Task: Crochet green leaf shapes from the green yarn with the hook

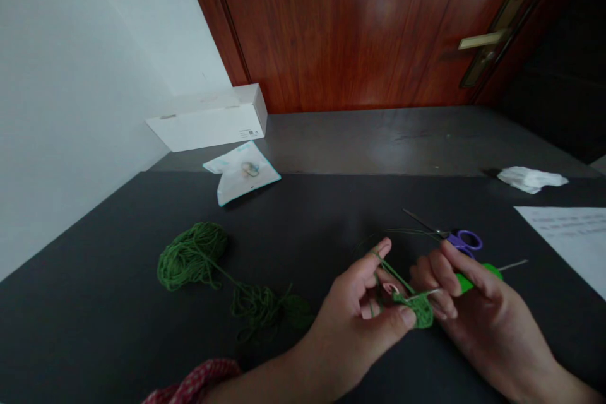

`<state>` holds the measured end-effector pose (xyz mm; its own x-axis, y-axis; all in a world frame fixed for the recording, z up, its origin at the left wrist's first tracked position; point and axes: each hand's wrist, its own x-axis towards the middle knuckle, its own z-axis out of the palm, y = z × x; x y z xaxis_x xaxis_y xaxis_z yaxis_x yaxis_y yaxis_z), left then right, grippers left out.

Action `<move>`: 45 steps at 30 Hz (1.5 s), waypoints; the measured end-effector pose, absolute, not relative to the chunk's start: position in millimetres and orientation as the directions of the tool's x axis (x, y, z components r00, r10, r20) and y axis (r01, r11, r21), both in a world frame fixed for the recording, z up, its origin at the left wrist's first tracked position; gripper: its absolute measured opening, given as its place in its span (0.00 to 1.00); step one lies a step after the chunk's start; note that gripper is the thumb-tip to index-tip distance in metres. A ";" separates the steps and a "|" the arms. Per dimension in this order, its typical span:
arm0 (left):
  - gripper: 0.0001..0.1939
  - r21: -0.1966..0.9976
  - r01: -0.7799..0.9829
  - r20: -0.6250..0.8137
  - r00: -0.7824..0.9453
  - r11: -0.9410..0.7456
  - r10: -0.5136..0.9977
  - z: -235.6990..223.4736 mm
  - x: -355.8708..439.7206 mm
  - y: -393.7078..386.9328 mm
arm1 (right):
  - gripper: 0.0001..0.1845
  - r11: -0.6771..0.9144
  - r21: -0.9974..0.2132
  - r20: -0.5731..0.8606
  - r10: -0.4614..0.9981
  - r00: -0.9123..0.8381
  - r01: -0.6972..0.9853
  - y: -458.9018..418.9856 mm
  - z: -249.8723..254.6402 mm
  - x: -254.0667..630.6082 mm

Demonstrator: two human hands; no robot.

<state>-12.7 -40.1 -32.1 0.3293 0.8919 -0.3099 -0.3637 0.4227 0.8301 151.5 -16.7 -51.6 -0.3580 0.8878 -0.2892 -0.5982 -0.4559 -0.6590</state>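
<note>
In the head view, the only one, I watch two hands close together over the dark table [118, 334]. The left hand [357, 322] pinches a small green crocheted piece [423, 314] between thumb and fingers, its index finger raised with a strand of green yarn [396, 275] stretched from it. The right hand [490, 312] grips a green-handled hook [466, 283], whose metal shaft reaches the top edge of the piece. I take this for the middle of working a stitch; whether the strand is caught in the hook's tip, I can't tell. The next move seems to call for even tension on the left and a small, careful turn on the right. The skein [192, 257] lies well left; purple-handled scissors [461, 240] lie just beyond the right hand.
</note>
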 end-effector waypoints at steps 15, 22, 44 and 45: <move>0.39 0.853 -0.323 -0.321 0.295 0.410 0.900 -35.7 -11.6 -41.5 | 0.25 -0.086 -0.925 -0.016 0.982 -0.188 -0.370 -13.5 -43.7 163.2; 0.39 0.892 -0.253 -0.308 0.268 0.375 0.913 -39.3 -12.8 -42.1 | 0.25 0.076 -0.968 0.107 0.987 -0.121 -0.241 -21.2 -43.2 166.8; 0.37 0.835 -0.346 -0.336 0.294 0.427 0.895 -37.8 -11.0 -40.4 | 0.25 0.135 -0.975 0.159 0.978 -0.135 -0.177 -23.2 -41.8 171.0; 0.38 0.835 -0.348 -0.335 0.294 0.427 0.895 -37.8 -11.3 -40.6 | 0.25 0.133 -0.974 0.158 0.979 -0.131 -0.182 -23.5 -42.1 171.3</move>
<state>-11.3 -40.6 -37.8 0.2939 0.8952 -0.3350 -0.3479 0.4266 0.8349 171.3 -23.5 -42.1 -0.1306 0.9788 0.1578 -0.1815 0.1328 -0.9744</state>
